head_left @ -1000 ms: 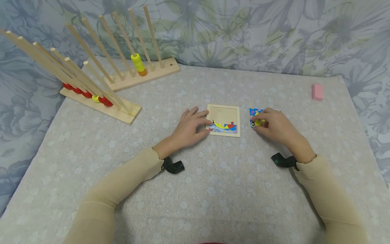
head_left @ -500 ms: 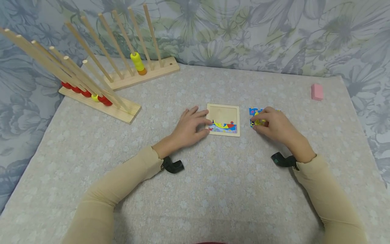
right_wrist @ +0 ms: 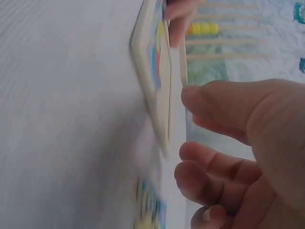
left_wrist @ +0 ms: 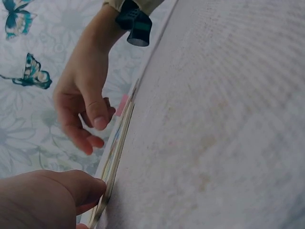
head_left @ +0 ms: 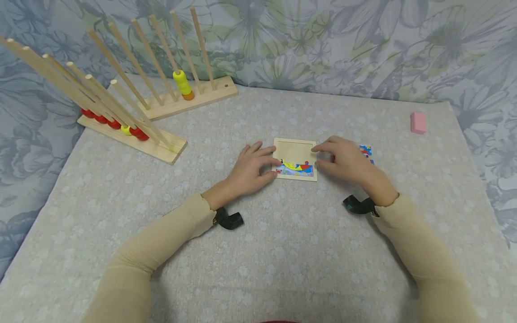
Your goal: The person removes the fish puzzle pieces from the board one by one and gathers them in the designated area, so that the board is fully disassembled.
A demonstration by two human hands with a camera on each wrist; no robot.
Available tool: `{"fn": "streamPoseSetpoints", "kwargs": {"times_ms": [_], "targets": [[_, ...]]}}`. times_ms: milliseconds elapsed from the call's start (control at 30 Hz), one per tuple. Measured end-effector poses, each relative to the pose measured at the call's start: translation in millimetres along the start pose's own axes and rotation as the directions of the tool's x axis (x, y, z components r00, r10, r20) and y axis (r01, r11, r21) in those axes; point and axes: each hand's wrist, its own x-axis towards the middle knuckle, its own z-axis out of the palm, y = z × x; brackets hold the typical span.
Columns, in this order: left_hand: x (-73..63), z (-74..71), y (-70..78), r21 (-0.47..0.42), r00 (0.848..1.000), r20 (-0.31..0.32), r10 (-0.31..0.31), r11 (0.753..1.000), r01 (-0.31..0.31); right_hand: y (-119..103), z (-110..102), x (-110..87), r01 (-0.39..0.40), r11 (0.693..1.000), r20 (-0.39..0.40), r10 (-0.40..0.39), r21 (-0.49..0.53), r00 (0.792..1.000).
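Wooden frame (head_left: 296,150) flat on table (head_left: 258,251), between hands; left rim partly covered by fingers. Left hand (head_left: 252,170) spread, loose, fingertips resting on frame—cropped in left wrist view, grip underneath impossible to make out. Right hand (head_left: 343,159) above frame's right edge, thumb and fingers parted, nothing grasped. Puzzle pieces (head_left: 365,151) mostly hidden behind right hand in head view—blurred, cut off in right wrist view, number unclear.

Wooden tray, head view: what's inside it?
Inside the wooden tray, a colorful picture section fills the near part; bare wood shows beyond. The left hand covers bits of its left side, the right hand part of its right edge; what's beneath is hidden.
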Motion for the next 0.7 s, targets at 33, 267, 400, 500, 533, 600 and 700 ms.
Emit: {"fn": "streamPoseSetpoints", "kwargs": {"times_ms": [33,267,400,500,533,600,700], "targets": [[0.1,-0.1,-0.2,0.002,1.000,0.001,0.001,1.000,-0.001,-3.0,2.0,4.1,0.008,1.000,0.006,-0.008,0.008,1.000],[1.0,0.4,-1.8,0.007,1.000,0.002,0.015,1.000,-0.015,-24.0,15.2,26.2,0.065,0.996,0.071,-0.069,0.059,0.995],[0.7,0.4,-1.6,0.004,1.000,0.002,0.021,1.000,-0.021,-32.3,20.3,33.8,0.095,0.994,0.093,-0.100,0.059,0.991],[0.6,0.0,-1.2,0.000,1.000,0.001,0.021,1.000,-0.021,-37.2,23.2,36.9,0.099,0.993,0.110,-0.105,0.057,0.988],[0.6,-0.4,-1.0,-0.002,1.000,-0.001,0.021,1.000,-0.021,-38.8,23.9,37.5,0.100,0.993,0.114,-0.106,0.060,0.988],[0.8,-1.0,-0.6,-0.003,1.000,-0.007,0.020,1.000,-0.020,-42.0,25.3,38.3,0.104,0.993,0.119,-0.110,0.059,0.987],[1.0,-1.3,-0.9,-0.008,1.000,-0.014,0.016,1.000,-0.016,-46.7,28.7,38.9,0.107,0.994,0.130,-0.111,0.039,0.985]]}}
